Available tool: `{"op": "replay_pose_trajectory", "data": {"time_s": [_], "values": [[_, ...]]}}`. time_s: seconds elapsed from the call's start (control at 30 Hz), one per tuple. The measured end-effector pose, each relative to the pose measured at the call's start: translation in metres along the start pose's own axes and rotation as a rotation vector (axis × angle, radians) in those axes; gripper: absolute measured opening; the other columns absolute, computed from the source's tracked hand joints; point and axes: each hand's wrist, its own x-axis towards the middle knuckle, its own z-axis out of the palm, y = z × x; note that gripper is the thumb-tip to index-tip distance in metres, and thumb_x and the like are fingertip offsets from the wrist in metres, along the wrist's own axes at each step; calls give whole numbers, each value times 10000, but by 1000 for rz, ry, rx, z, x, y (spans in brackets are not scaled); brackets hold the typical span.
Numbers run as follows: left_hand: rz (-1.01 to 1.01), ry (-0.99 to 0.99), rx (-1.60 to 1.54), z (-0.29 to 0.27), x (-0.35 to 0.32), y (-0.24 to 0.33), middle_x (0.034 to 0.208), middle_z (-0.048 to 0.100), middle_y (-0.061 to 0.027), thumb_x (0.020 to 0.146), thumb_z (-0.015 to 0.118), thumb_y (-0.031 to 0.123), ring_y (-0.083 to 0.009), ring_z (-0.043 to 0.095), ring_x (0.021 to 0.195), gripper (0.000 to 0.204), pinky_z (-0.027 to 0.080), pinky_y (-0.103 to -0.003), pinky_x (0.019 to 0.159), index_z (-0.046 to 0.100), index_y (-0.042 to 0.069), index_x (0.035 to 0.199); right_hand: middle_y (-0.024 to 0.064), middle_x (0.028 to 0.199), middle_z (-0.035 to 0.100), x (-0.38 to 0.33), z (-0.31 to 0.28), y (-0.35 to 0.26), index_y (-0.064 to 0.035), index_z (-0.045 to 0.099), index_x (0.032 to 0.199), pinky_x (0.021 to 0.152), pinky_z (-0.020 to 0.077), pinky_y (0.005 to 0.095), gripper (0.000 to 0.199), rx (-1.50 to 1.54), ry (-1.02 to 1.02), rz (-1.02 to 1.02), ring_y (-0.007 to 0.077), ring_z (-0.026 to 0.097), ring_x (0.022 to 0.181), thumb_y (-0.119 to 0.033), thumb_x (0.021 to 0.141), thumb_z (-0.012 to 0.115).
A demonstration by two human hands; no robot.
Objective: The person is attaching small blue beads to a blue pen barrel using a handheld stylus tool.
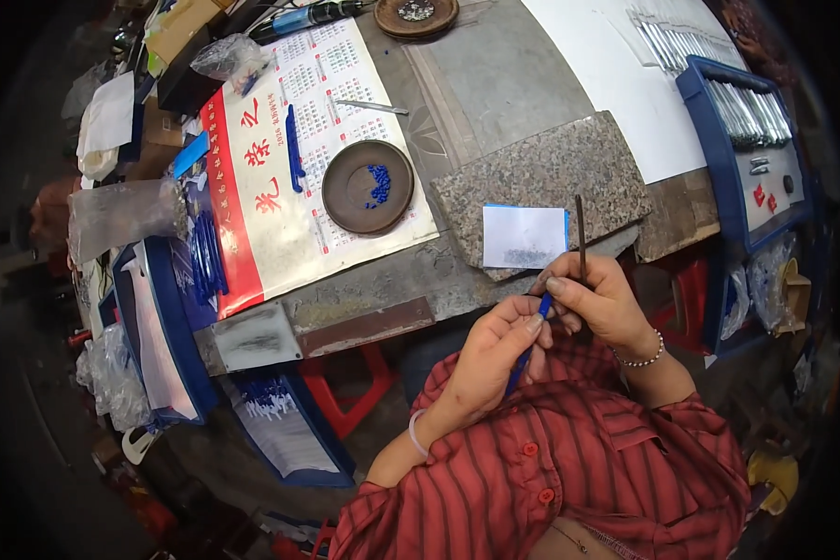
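Observation:
Close to my body, my left hand (497,350) is closed around a slim blue pen-like stick (518,371), tilted with its upper end toward my right hand. My right hand (599,301) pinches at that upper end, fingertips meeting those of the left. A thin dark rod (581,233) stands up out of the right hand's grip. Just beyond the hands, a small white paper pad (523,231) with a blue edge and a grey smudge lies on a speckled stone slab (607,168). A round brown dish (343,210) to the left holds small blue pieces (378,187).
A printed calendar sheet (252,252) lies under the dish, with another blue stick (294,154) and metal tweezers (371,106). Blue trays hang beside the table: one with silver tubes (751,112) at right, one with white-tipped blue sticks (269,397) at lower left. A red stool (350,397) stands below.

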Motion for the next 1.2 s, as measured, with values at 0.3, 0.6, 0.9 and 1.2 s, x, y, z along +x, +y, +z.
{"op": "replay_pose_trajectory", "data": {"time_s": [0.3,0.6,0.9,1.2], "values": [[-287,-104,-547,-12,4,-6,733,471,16,955,406,220,-32,341,409,218,280,-167,351,480,38,1050,-21,604,513,8,6,4,3,580,861,423,317,171,181,20,4,45,23,413,445,-166,908,534],[-234,-184,-554,-9,3,3,685,425,24,964,372,253,-26,333,399,293,280,-160,345,460,-8,1065,-19,622,512,15,10,-6,-27,549,814,420,334,179,150,-21,-38,46,23,431,459,-155,892,561],[452,278,841,11,0,18,792,609,-44,870,563,57,-95,563,528,169,446,-198,483,510,-7,1018,-5,634,513,17,6,-11,8,577,892,429,348,174,124,31,20,-26,33,445,468,-114,882,554],[787,315,1283,15,-5,37,781,606,-155,783,646,15,-289,627,676,174,494,-331,568,544,-13,921,37,647,541,23,14,-12,31,574,901,419,371,185,149,178,29,-33,52,435,442,-108,874,529]]}}
